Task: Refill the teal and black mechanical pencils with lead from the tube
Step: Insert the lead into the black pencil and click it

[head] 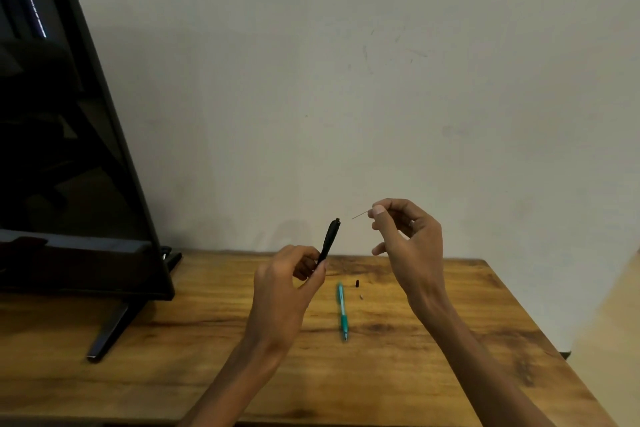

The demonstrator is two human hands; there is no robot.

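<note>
- Left hand (282,291) is up off the worktop (173,350), fingers and thumb curled round the lower part of the black pencil (330,239).
- That black pencil stands nearly upright, leaning a touch to the right, its open top end poking well above the fingers and set against the pale wall (346,80).
- Right hand (408,243) is raised too, a little higher and off to the right, thumb and forefinger pinching a thin stick of lead (360,215).
- The lead juts out leftwards and slightly down from the fingertips, its free tip aimed at the pencil's top end, close to it but with a clear gap between the two.
- The other fingers of the right hand hang loosely curled below the pinch, holding nothing that shows.
- Down on the worktop, between the two wrists, the teal pencil (342,310) lies flat, running roughly front to back, its tip pointing towards the camera; neither hand touches it.
- Just to the right of its far end sits a small black cap (356,283), and a little nearer, a tiny pale bit (361,296), too small to make out.
- Both small pieces lie below the right hand, apart from it and from each other.
- Over on the left, a dark flat screen (69,149) stands on the worktop on a slanted foot (110,329), well apart from the hands.
- No lead tube can be picked out in this view.
</note>
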